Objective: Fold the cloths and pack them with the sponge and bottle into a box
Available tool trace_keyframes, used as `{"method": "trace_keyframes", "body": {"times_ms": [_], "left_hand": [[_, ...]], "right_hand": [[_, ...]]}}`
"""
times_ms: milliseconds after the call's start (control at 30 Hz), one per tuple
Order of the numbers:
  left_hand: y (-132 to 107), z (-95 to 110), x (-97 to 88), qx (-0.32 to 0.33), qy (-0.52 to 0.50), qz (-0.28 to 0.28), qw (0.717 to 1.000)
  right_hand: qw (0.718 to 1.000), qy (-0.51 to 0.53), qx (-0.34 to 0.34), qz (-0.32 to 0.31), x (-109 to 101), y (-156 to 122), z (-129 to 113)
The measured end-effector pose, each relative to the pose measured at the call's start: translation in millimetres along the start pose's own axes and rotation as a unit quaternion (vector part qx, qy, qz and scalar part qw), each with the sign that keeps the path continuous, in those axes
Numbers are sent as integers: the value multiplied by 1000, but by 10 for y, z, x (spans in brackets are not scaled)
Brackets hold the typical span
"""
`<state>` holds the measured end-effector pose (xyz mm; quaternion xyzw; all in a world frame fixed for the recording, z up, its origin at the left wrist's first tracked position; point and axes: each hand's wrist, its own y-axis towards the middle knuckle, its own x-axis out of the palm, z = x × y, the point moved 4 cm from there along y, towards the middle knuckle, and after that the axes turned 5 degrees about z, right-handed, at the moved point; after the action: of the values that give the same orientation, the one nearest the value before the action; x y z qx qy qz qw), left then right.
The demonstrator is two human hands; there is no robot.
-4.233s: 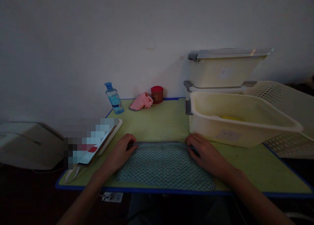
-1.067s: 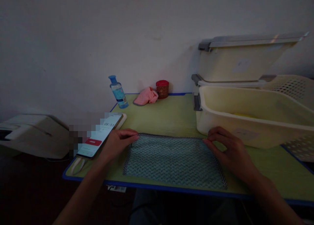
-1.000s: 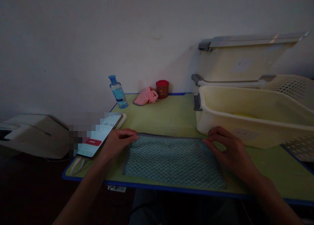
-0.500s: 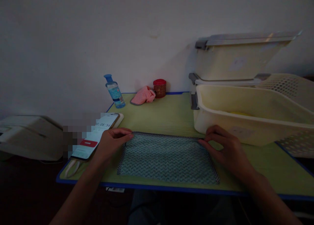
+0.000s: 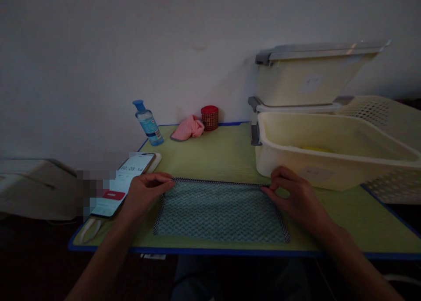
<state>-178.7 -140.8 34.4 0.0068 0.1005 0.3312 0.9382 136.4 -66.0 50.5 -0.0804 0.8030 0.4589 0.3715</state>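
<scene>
A blue-green textured cloth [image 5: 221,212] with a black-and-white checked border lies spread near the front edge of the green table [image 5: 210,150]. Its far left corner is pinched between the thumb and fingers of my left hand [image 5: 147,191]. With thumb and forefinger, my right hand [image 5: 294,195] grips the far right corner. The far border runs nearly straight between the two hands. My left forearm passes beside a phone [image 5: 126,180] that shows a timer.
A cream bin [image 5: 329,161] with something yellow inside stands at the right, before a lidded box [image 5: 292,84] and a perforated basket [image 5: 378,112]. At the back are a blue bottle [image 5: 149,125], a crumpled pink cloth [image 5: 188,128] and a red-lidded container [image 5: 209,118].
The whole view has shifted slightly, so things appear a little further left. Both hands keep their pinch on the cloth's far corners, and the cloth lies much as before.
</scene>
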Motion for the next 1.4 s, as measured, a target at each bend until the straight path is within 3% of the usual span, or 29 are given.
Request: {"method": "trace_keyframes", "body": {"times_ms": [433, 633, 733, 867, 967, 1100, 1233, 1267, 1333, 1367, 1400], "left_hand": [[18, 18, 26, 41, 28, -25, 998], [12, 21, 10, 110, 127, -12, 986], [-13, 50, 27, 174, 181, 1, 968], [-37, 119, 48, 254, 218, 20, 942], [-16, 188, 29, 275, 223, 32, 935], [20, 327, -24, 254, 171, 33, 951], [0, 524, -110, 218, 113, 64, 967], [-2, 557, -119, 197, 96, 47, 975], [-1, 588, -105, 141, 58, -25, 988], [-4, 599, -96, 123, 52, -51, 990], [-8, 612, -92, 118, 63, -61, 989]], "right_hand": [[999, -36, -5, -17, 13, 13, -12], [997, -56, -51, -23, 42, -10, -18], [997, -55, -52, -16, 34, -9, -30], [995, -68, -73, 22, -17, 18, -101], [993, -71, -94, 9, -50, 52, -178], [996, -72, -53, -29, -163, 147, -242], [996, -85, 15, -6, -431, 297, -248], [997, -64, 24, -30, -474, 326, -242], [985, 31, 16, -168, -456, 340, -248], [978, 64, 13, -200, -454, 341, -249], [985, 54, 20, -160, -486, 359, -232]]}}
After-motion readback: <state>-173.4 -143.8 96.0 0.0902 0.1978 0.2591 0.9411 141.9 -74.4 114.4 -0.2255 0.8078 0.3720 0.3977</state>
